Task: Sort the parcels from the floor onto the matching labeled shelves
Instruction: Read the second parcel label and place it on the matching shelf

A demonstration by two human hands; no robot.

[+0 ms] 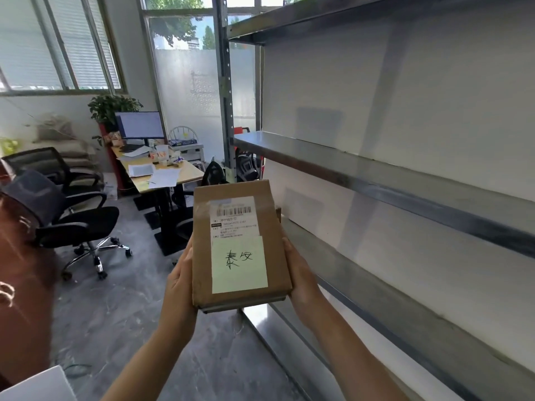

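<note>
A flat brown cardboard parcel [202,250] is held up in front of me, face up. It carries a white shipping label with a barcode and a pale yellow note with handwritten characters. My left hand [181,282] grips its left edge and my right hand [301,276] grips its right edge. The metal shelf unit [376,180] stands just to the right, and the shelves I can see are bare. No shelf labels are visible from here.
A desk [162,175] with a monitor, papers and small items stands at the back left. Black office chairs [78,224] sit on the grey floor to the left. Another person [26,256] is at the left edge. A white sheet [37,386] lies bottom left.
</note>
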